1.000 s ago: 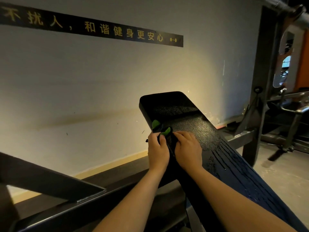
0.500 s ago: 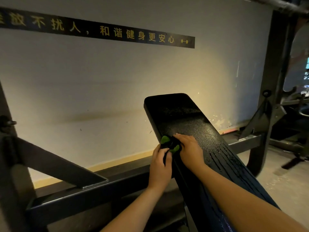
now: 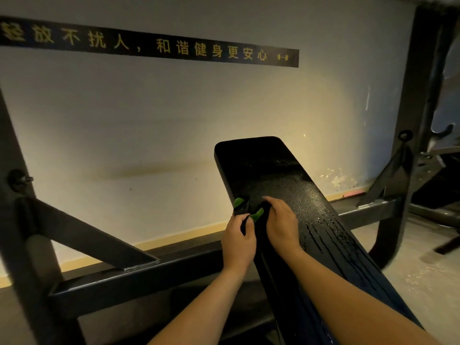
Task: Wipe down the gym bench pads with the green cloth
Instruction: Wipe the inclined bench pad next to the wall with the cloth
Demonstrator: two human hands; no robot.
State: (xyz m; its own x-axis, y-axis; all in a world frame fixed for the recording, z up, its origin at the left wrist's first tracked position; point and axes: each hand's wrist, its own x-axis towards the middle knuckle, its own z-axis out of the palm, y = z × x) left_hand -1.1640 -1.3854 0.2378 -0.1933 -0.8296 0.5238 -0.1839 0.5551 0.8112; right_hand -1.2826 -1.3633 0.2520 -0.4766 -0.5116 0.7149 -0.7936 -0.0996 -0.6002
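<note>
Dim gym corner: a pale wall point(image 3: 174, 120), a black pad point(image 3: 286, 175) running toward it, both hands at its left edge.
The cloth point(image 3: 257, 215) is bunched on the pad's left edge, green folds poking out above the knuckles. The left hand point(image 3: 239, 239) curls its fingers round it from the side; the right hand point(image 3: 282, 224) grips it from on top, fingers bent. The steel frame point(image 3: 149, 272) runs below.
</note>
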